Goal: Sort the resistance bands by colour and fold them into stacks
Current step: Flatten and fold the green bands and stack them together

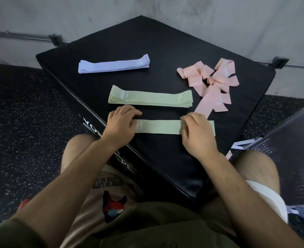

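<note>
A single green band (161,127) lies flat on the black padded box (165,51), close to me. My left hand (120,124) presses on its left end with fingers curled over it. My right hand (197,130) rests on the band near its right end, fingers bent at its top edge. Just behind lies a neat stack of green bands (150,98). A neat stack of lilac bands (114,64) sits at the far left. A loose, tangled heap of pink bands (213,81) lies at the right.
The box stands on a dark speckled floor (22,113) in a corner of grey walls (76,15). A perforated metal bench (291,140) is at my right. One pink band (229,155) hangs by the box's right edge near my knee.
</note>
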